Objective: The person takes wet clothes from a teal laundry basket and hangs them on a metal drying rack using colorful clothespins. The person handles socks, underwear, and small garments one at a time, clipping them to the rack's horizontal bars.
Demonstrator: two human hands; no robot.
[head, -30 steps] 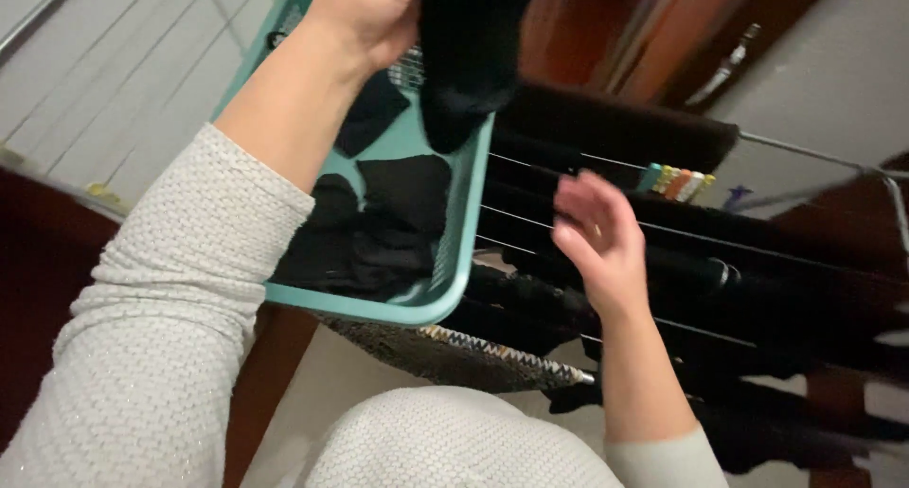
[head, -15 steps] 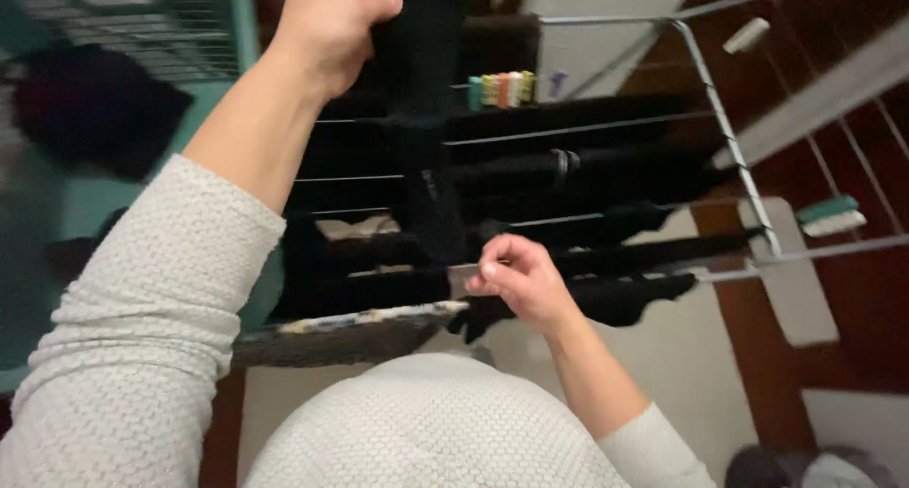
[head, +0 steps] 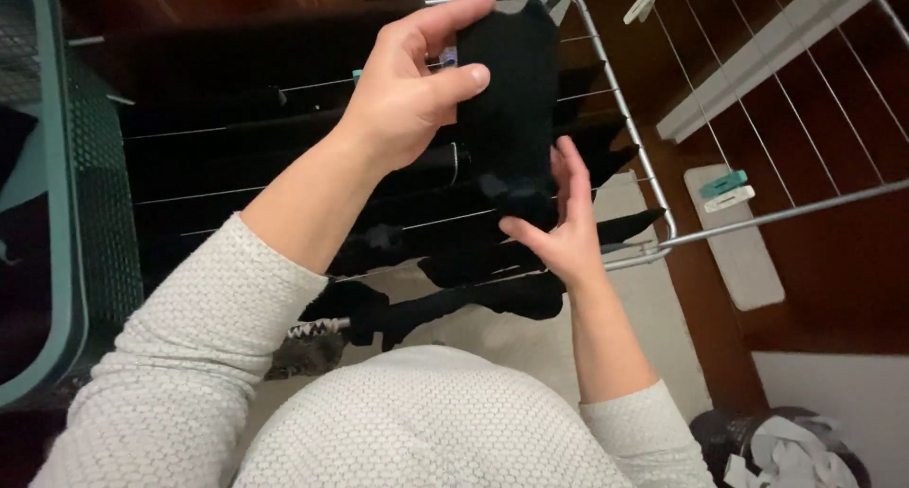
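Black sock point(head: 509, 100), teal basket point(head: 59, 223), grey metal rack point(head: 625, 138) w/ black clothes, white knit sleeves.

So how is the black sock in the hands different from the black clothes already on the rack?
The black sock is held up above the drying rack, pinched at the top by the left hand and touched low down by the right hand. The hung black clothes are draped over the wires with no hand on them. The sock hangs lengthwise; the hung clothes lie spread sideways across the rack. Both look plain black.
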